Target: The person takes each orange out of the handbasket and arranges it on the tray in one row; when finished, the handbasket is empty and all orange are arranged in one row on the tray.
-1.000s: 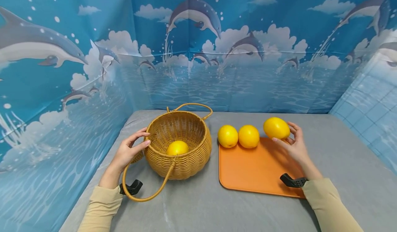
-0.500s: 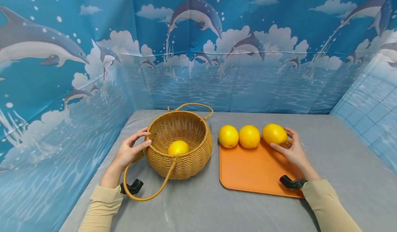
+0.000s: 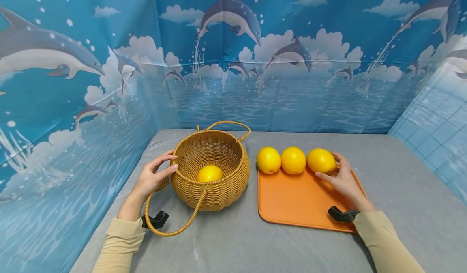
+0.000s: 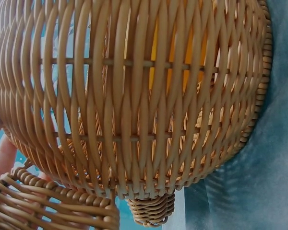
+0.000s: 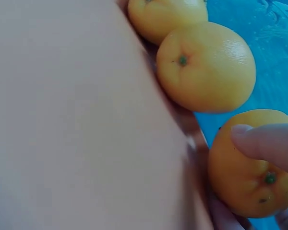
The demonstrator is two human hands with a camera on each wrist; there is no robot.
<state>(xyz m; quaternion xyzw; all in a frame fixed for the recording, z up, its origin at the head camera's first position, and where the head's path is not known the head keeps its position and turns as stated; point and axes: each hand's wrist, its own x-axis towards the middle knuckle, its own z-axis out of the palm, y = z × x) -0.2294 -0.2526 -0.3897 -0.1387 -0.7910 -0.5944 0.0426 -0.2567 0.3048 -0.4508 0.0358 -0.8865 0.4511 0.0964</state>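
Note:
At the back right of the orange tray, my right hand holds an orange between thumb and fingers. In the right wrist view the thumb lies across that orange near its green stem end. Two more oranges, the left one and the middle one, sit beside it in a row along the tray's back edge. My left hand grips the left rim of a round wicker basket. Inside the basket lies one orange, glimpsed through the weave in the left wrist view.
One handle of the basket loops down in front on the left; another handle stands at the back. A grey cloth covers the table. Dolphin-printed curtains close off the back and sides.
My right hand has lowered its orange, moving slightly left, to the tray's back edge beside the other two. The left hand and basket hold nearly the same place.

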